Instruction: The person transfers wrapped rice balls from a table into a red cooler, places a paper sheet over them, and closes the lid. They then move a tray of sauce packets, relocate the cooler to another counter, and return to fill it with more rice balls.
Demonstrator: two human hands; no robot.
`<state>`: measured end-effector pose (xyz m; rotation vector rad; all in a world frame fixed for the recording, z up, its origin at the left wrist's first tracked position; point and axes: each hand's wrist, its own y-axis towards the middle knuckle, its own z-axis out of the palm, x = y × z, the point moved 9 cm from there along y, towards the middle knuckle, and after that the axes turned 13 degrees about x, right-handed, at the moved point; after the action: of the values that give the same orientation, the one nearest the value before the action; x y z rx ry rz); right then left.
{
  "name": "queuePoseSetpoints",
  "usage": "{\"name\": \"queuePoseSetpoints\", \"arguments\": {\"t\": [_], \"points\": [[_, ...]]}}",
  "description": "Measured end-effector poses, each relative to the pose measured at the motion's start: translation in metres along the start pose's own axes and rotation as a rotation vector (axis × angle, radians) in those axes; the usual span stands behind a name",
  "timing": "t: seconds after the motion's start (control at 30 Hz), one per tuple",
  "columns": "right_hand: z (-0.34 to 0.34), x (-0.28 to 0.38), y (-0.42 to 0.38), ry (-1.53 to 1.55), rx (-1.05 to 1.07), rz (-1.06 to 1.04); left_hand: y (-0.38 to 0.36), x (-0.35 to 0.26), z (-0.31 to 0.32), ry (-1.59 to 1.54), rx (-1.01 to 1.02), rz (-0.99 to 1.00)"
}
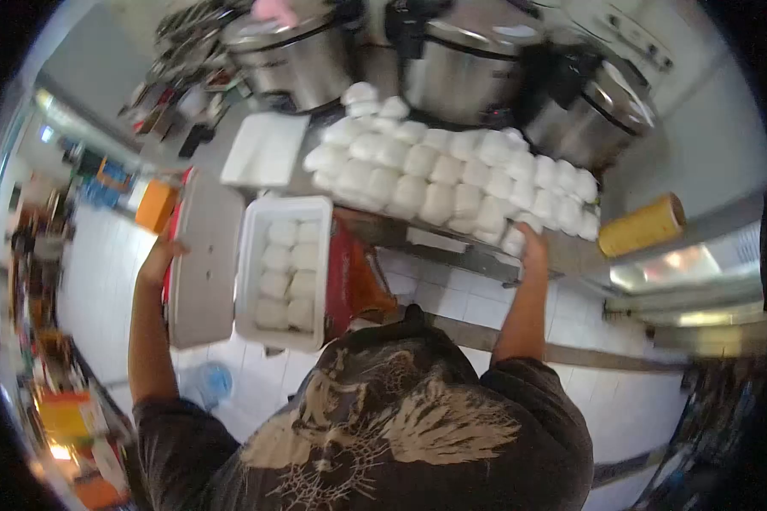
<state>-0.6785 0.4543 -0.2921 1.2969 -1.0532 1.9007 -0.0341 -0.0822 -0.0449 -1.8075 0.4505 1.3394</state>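
Note:
My left hand (164,258) grips the edge of the open lid (206,264) of a red and white cooler box (324,272). Inside the box, several round white bundles (288,281) lie in two columns. On the counter, many more white bundles (435,175) are packed side by side in rows. At the front right end of those rows, my right hand (532,247) is closed round one white bundle (514,240).
Three large steel cookers (469,64) stand along the back of the counter. A white slab or stack (267,150) lies left of the bundles, and a yellow roll (642,225) is at the right end. A clear blue-tinted bottle (209,383) rests on the tiled floor.

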Motion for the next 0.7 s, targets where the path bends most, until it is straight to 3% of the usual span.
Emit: {"name": "queuePoseSetpoints", "arguments": {"t": [0.03, 0.1, 0.13, 0.2, 0.3, 0.4, 0.47, 0.5, 0.53, 0.57, 0.63, 0.7], "points": [[-0.025, -0.011, -0.001, -0.103, -0.153, 0.105, 0.000, -0.003, 0.006, 0.049, -0.001, 0.006], [-0.031, 0.000, -0.025, -0.094, -0.045, 0.170, -0.004, -0.008, 0.008, 0.141, -0.022, -0.027], [-0.013, 0.031, -0.060, -0.035, -0.072, 0.069, -0.008, -0.017, 0.016, 0.159, -0.030, -0.016], [-0.019, 0.015, -0.061, 0.216, 0.072, 0.126, -0.011, -0.030, 0.026, 0.168, -0.017, 0.020], [0.039, 0.028, -0.096, 0.427, 0.190, 0.054, 0.000, -0.018, 0.013, 0.151, 0.027, 0.025], [0.134, 0.011, -0.100, 0.439, 0.531, 0.059, -0.005, -0.015, 0.016, 0.118, 0.029, 0.019], [0.242, 0.007, -0.135, 0.466, 0.683, 0.151, -0.007, -0.019, 0.022, 0.096, 0.030, 0.026], [0.295, -0.002, -0.146, 0.240, 0.902, 0.249, -0.007, -0.019, 0.023, 0.087, 0.039, 0.032], [0.370, 0.004, -0.179, 0.236, 1.130, 0.257, -0.006, -0.020, 0.023, 0.081, 0.047, 0.042], [0.414, 0.012, -0.207, 0.105, 1.142, 0.280, -0.005, -0.019, 0.022, 0.078, 0.051, 0.033], [0.492, -0.019, -0.240, -0.175, 1.449, 0.355, -0.005, -0.016, 0.018, 0.075, 0.057, 0.013], [0.545, -0.047, -0.272, -0.516, 1.566, 0.231, -0.011, -0.024, 0.019, 0.077, 0.071, 0.044]]}}
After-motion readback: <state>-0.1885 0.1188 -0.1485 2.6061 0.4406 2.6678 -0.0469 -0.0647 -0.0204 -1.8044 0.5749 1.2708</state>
